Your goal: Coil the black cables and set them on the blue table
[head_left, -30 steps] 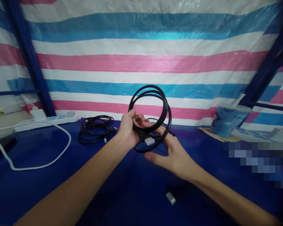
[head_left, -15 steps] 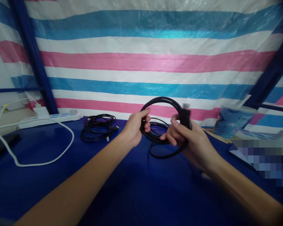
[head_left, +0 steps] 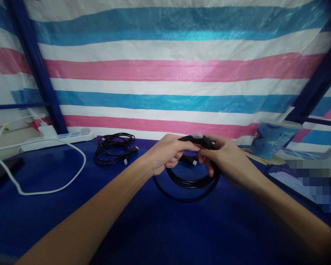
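Note:
Both hands grip a coiled black cable (head_left: 191,183) above the blue tabletop. My left hand (head_left: 172,152) is closed round the upper left of the coil, its thumb and index finger reaching toward the right. At the upper right, my right hand (head_left: 217,152) pinches the coil close to a black plug (head_left: 205,141) with a pale tip. The fingertips of both hands nearly meet at the top of the loop. A loose turn hangs below the main coil. Behind the hands lies another black cable with a plug (head_left: 191,159), mostly hidden.
Left of the hands lies a coiled black cable (head_left: 114,150). A white power strip (head_left: 77,137) with a charger (head_left: 47,130) and a looping white cord (head_left: 84,162) sits farther left. At right are a blue cup (head_left: 274,141) and a phone-like device (head_left: 292,184). Striped sheeting hangs behind.
My hands have come together at the top of the coil, and the coil hangs lower. The plug, upright at my right hand before, now lies along the coil's top, pointing left.

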`<state>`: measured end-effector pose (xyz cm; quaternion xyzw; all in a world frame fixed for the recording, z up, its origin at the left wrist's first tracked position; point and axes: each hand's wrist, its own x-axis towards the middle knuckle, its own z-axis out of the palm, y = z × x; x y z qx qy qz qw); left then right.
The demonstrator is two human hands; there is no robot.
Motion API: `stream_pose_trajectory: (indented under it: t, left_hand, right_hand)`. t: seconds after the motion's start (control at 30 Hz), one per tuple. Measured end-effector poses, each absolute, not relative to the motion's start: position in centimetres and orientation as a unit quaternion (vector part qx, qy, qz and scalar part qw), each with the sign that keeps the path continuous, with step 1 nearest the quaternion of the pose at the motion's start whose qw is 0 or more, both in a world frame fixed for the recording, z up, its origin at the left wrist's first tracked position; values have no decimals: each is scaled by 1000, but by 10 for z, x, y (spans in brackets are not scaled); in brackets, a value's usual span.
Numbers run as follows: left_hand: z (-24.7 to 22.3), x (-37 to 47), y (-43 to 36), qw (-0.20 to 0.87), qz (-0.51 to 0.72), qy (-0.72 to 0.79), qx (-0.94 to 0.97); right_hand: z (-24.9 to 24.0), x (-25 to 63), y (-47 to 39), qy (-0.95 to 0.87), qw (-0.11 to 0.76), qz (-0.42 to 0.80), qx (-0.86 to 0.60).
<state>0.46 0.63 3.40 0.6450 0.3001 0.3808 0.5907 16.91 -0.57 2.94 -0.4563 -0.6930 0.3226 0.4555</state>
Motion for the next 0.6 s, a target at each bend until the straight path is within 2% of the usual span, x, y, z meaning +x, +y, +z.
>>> stream_pose_trajectory:
  t: [0.17, 0.3, 0.4, 0.47, 0.53, 0.6]
  left_hand:
    - [31, 9, 9, 627, 396, 264, 617]
    - [28, 5, 23, 568, 505, 266, 592]
    - [23, -10, 39, 476, 591, 391, 521]
    - [15, -18, 47, 457, 579, 487, 467]
    - [7, -19, 49, 516, 526, 523, 429]
    - [1, -9, 46, 621, 464, 477, 414]
  right_hand:
    - [28, 171, -4, -666, 465, 374, -448]
    - [28, 175, -4, -597, 523, 458, -400]
    - [37, 182, -5, -567, 592, 457, -346]
    - [44, 188, -6, -550, 635, 439, -318]
    - [51, 193, -5, -526, 670, 430, -300]
    - [53, 197, -3, -501, 688, 433, -296]
